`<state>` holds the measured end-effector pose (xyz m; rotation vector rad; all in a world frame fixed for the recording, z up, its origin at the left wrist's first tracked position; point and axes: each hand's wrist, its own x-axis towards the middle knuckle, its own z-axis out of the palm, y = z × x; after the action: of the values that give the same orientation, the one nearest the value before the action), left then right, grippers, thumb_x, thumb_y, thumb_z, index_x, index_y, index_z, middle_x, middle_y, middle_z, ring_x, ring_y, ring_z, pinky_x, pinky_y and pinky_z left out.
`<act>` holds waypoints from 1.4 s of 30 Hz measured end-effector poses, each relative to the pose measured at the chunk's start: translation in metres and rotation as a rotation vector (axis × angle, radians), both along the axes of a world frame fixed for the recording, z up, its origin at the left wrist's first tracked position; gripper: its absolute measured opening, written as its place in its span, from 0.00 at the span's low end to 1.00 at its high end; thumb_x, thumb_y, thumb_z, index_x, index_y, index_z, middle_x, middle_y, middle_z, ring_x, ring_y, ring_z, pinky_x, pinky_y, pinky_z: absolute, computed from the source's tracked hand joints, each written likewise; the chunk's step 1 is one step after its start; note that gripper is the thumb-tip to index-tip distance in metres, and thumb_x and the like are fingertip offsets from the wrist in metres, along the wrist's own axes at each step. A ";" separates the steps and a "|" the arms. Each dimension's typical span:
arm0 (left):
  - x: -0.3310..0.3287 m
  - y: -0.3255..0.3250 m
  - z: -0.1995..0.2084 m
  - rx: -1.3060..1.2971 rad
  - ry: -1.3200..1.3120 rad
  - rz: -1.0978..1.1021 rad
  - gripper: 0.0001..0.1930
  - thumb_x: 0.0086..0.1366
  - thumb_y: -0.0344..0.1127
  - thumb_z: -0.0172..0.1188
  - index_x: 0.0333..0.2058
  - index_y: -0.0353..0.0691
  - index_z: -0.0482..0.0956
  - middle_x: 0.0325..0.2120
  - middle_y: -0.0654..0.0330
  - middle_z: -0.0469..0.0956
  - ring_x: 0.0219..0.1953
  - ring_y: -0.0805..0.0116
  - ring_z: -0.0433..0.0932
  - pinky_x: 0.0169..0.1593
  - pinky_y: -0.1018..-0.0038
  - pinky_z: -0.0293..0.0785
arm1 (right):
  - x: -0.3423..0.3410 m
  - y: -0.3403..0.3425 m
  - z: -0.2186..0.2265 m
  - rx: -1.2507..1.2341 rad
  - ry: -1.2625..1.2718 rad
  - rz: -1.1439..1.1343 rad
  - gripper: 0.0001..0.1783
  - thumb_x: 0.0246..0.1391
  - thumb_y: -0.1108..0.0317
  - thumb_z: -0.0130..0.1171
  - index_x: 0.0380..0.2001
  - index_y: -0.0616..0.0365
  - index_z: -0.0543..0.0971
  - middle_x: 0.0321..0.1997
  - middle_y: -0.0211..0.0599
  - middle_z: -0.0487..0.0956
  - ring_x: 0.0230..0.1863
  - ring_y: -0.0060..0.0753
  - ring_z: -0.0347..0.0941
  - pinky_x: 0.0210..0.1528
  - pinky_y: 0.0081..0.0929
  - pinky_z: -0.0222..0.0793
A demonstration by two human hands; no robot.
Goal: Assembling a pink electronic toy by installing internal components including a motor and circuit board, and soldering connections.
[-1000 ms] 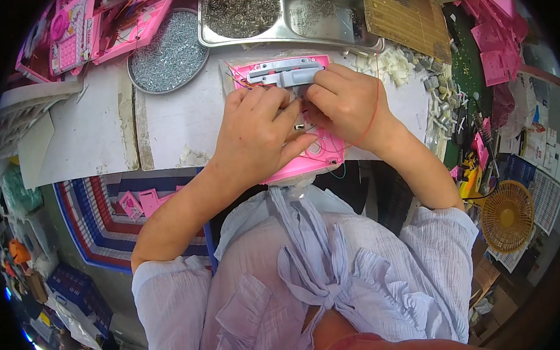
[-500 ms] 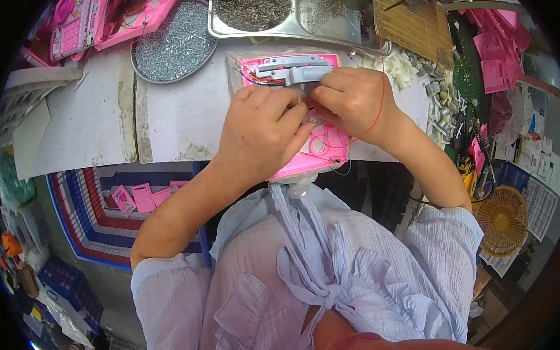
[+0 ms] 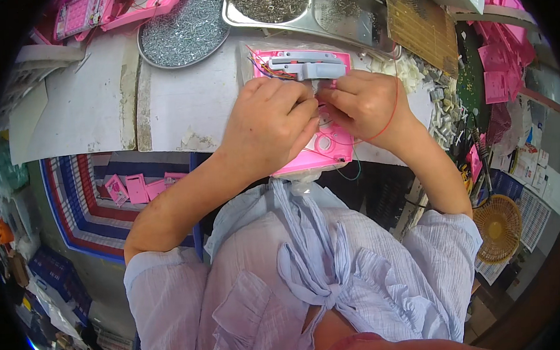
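Note:
A pink plastic casing [image 3: 305, 163] lies at the table's front edge, partly over a clear plastic bag. Along its far side sits a grey curved plastic part [image 3: 322, 71], with several coloured wires [image 3: 268, 71] bunched at its left end. My left hand [image 3: 268, 122] is closed over the middle of the casing, fingers curled and thumb toward the right. Close beside it, my right hand [image 3: 368, 104] pinches with its fingertips. Whatever lies between the fingertips is hidden. A red wire [image 3: 395, 96] loops over my right hand, and a thin green wire [image 3: 357, 171] hangs off the casing's near right corner.
A round dish of silver screws [image 3: 184, 31] and a metal tray [image 3: 349, 35] of small metal parts stand at the back. Small white pieces [image 3: 404, 70] are heaped on the right. Below left, a striped crate [image 3: 118, 231] holds pink parts; a yellow basket [image 3: 498, 227] is far right.
The whole view has shifted slightly, and a white object now shows at the top right. Both hands stay close together over the casing, with my fingertips only slightly moved.

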<state>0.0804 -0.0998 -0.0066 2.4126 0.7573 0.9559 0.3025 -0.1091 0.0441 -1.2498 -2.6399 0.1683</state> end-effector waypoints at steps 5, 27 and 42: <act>-0.001 0.000 0.000 -0.005 -0.004 -0.008 0.14 0.55 0.35 0.69 0.41 0.40 0.84 0.37 0.62 0.77 0.41 0.60 0.77 0.48 0.61 0.70 | -0.004 -0.010 0.013 -0.092 -0.077 -0.061 0.10 0.44 0.65 0.69 0.33 0.52 0.86 0.25 0.30 0.79 0.30 0.37 0.79 0.28 0.35 0.75; 0.000 0.000 0.002 0.002 0.014 -0.013 0.14 0.54 0.34 0.69 0.41 0.40 0.84 0.37 0.62 0.77 0.39 0.60 0.77 0.47 0.62 0.69 | -0.001 -0.021 0.007 -0.099 -0.090 -0.064 0.15 0.50 0.64 0.65 0.42 0.54 0.86 0.20 0.33 0.77 0.23 0.39 0.78 0.24 0.35 0.72; -0.015 -0.002 0.023 0.020 0.213 -0.103 0.23 0.53 0.40 0.71 0.48 0.41 0.81 0.41 0.59 0.76 0.45 0.59 0.76 0.55 0.57 0.64 | 0.051 -0.033 0.035 -0.707 0.313 -0.031 0.33 0.45 0.75 0.60 0.60 0.51 0.80 0.30 0.41 0.82 0.29 0.43 0.79 0.34 0.38 0.76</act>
<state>0.0653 -0.1020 0.0162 2.5715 0.6899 0.6770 0.3533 -0.1417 0.0795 -1.2931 -2.3417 1.2647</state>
